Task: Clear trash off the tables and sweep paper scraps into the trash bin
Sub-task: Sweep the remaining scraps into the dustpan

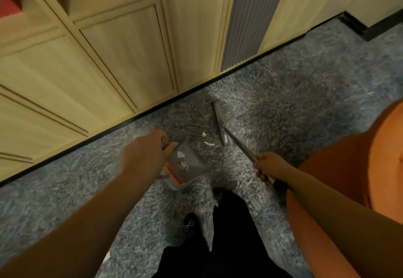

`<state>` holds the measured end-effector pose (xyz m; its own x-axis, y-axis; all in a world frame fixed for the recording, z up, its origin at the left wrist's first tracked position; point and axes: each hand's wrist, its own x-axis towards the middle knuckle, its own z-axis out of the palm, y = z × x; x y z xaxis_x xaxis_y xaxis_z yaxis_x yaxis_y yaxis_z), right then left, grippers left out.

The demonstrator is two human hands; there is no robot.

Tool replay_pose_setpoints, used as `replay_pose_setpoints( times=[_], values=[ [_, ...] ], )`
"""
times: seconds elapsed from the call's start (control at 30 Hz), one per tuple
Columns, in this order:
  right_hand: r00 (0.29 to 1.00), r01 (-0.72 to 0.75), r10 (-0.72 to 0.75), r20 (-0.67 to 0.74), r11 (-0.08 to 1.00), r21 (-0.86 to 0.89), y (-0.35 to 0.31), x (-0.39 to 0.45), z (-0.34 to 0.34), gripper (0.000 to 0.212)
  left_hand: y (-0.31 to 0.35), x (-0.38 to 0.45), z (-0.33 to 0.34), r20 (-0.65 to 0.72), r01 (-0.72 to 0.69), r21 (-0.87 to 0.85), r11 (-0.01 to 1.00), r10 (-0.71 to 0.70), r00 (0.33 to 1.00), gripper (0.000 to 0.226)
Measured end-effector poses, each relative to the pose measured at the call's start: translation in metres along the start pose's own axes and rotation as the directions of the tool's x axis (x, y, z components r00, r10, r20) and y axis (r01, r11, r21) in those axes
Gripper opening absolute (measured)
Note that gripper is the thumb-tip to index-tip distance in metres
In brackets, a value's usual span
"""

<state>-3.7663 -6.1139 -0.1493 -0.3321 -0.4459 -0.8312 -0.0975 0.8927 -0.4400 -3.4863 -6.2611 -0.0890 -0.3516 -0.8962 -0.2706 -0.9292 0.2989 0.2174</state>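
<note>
My left hand [145, 153] grips the handle of a grey dustpan [185, 168] with an orange comb edge, held low over the grey carpet. Several white paper scraps [182, 162] lie inside the pan. Two more white scraps [207, 139] rest on the carpet just beyond the pan's mouth. My right hand [269, 165] holds the metal pole of a broom [238, 142], whose grey head [220, 121] sits on the carpet to the right of those scraps.
Light wooden cabinet doors [122, 49] with a dark baseboard run along the far side. An orange rounded seat [357, 158] stands close on the right. My dark trousers and a shoe [190, 223] are below. One small white scrap [107, 256] lies by my left forearm.
</note>
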Motion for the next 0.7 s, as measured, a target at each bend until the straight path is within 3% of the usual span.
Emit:
replay_pose_setpoints(
  times=[0.1,0.2,0.33,0.43,0.5,0.57,0.7],
  values=[
    [0.999,0.018,-0.013,0.052,0.996,-0.089,-0.025,0.033,-0.016,0.013,0.011,0.018,-0.002,0.046,-0.026,-0.004,1.0,0.026,0.999,0.029],
    [0.995,0.045,-0.025,0.093,0.974,-0.223,-0.049,0.059,-0.025,0.008,0.017,0.034,-0.006,0.029,-0.027,0.045,0.999,0.026,0.999,0.03],
    [0.986,0.054,0.012,0.168,0.924,-0.378,-0.078,0.078,-0.027,0.022,0.028,0.056,-0.009,0.059,0.032,0.067,0.997,-0.036,0.998,0.027],
    [0.968,0.071,0.051,0.246,0.883,-0.463,-0.092,0.086,-0.02,0.014,0.031,0.068,-0.011,0.055,0.064,0.076,0.995,-0.068,0.996,0.026],
    [0.954,0.08,0.089,0.288,0.846,-0.528,-0.092,0.087,-0.016,0.032,0.029,0.071,-0.012,0.049,0.086,0.086,0.993,-0.09,0.995,0.028],
    [0.927,0.09,0.128,0.353,0.837,-0.54,-0.088,0.085,-0.017,0.046,0.028,0.072,-0.013,0.055,0.105,0.1,0.989,-0.111,0.992,0.03],
    [0.878,0.132,0.145,0.456,0.843,-0.521,-0.08,0.069,-0.023,0.043,0.034,0.068,-0.015,0.082,0.142,0.144,0.979,-0.155,0.984,0.031]
  ],
)
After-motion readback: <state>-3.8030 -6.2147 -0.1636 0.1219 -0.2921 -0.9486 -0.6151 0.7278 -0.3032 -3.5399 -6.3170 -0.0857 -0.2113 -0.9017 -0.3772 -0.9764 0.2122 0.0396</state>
